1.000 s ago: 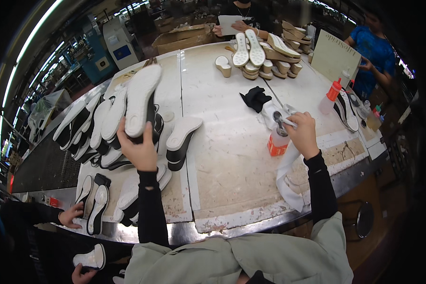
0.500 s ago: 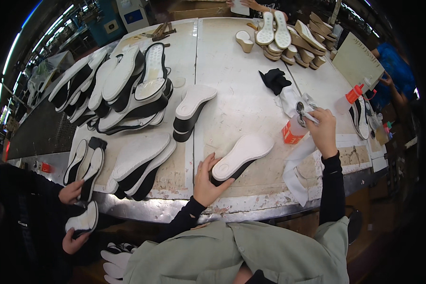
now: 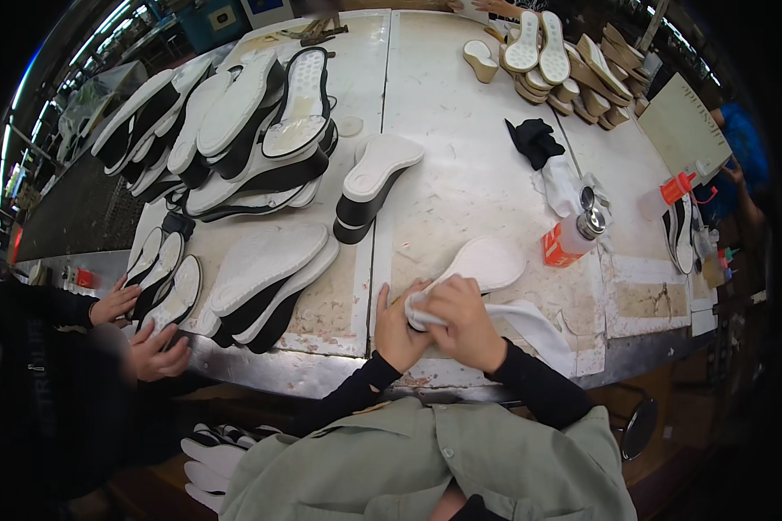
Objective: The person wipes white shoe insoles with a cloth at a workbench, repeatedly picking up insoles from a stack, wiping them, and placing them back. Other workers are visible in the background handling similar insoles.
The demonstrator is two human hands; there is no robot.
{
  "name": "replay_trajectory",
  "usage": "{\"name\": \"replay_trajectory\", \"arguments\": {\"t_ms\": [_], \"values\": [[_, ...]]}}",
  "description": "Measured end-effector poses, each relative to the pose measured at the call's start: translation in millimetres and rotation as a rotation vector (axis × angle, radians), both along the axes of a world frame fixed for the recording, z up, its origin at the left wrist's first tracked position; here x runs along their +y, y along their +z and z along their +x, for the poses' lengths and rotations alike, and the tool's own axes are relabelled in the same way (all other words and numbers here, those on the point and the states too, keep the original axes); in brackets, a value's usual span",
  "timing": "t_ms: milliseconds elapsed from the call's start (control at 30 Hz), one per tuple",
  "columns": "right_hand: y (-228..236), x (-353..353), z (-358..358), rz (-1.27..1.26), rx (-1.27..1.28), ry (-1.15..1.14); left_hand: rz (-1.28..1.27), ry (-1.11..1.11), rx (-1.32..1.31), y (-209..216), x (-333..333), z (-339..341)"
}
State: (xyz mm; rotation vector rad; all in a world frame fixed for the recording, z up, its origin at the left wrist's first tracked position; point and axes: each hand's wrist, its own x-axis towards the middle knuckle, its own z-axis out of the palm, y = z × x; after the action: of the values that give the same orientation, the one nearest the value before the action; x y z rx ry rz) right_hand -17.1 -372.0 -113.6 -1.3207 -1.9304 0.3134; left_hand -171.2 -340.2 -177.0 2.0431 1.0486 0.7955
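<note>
A white-topped shoe sole (image 3: 493,260) lies on the table in front of me. My left hand (image 3: 400,328) grips it around its near end. On that same end my right hand (image 3: 466,323) presses a white cloth (image 3: 534,328), closed around it. The cloth's loose tail trails right over the table, and the fingers hide part of the sole. Beyond my right hand stands a bottle (image 3: 571,237) with a red label and a metal top, its round lid raised. Behind the bottle rest another white cloth (image 3: 565,184) and a crumpled black cloth (image 3: 535,141).
Black-and-white soles are piled at the left (image 3: 235,113), with a stacked pair (image 3: 274,269) nearer me and one sole (image 3: 382,169) alone. Tan wedge soles (image 3: 573,69) crowd the far right. A red-capped bottle (image 3: 669,193) stands right. A co-worker's hands (image 3: 158,352) handle soles at the left.
My right hand has come from the bottle's top to the sole, bringing the white cloth. The bottle now stands alone. At the left, the co-worker's lower sole has moved up beside the others.
</note>
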Motion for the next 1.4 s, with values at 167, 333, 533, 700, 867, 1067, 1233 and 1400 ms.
{"name": "replay_trajectory", "arguments": {"t_ms": [167,333,533,700,867,1067,1233,1400], "values": [[-4,12,28,0.028,-0.083,-0.155,-0.012,0.023,-0.156,13,-4,9],[2,-5,0,0.047,-0.017,0.134,0.121,-0.027,-0.131,-6,-2,4],[2,4,27,0.095,-0.089,-0.029,0.007,-0.028,-0.217,10,-3,10],[0,-13,8,0.078,-0.095,0.167,0.139,-0.015,-0.230,1,0,7],[-3,-2,38,0.132,-0.091,-0.096,0.074,0.001,-0.216,11,-3,14],[-10,0,12,0.174,-0.004,-0.175,0.059,0.080,-0.289,14,-11,16],[-8,-5,-5,0.130,0.118,-0.183,0.005,0.141,-0.300,13,-15,21],[-4,5,12,0.122,0.064,-0.232,0.022,0.117,-0.306,12,-14,21]]}}
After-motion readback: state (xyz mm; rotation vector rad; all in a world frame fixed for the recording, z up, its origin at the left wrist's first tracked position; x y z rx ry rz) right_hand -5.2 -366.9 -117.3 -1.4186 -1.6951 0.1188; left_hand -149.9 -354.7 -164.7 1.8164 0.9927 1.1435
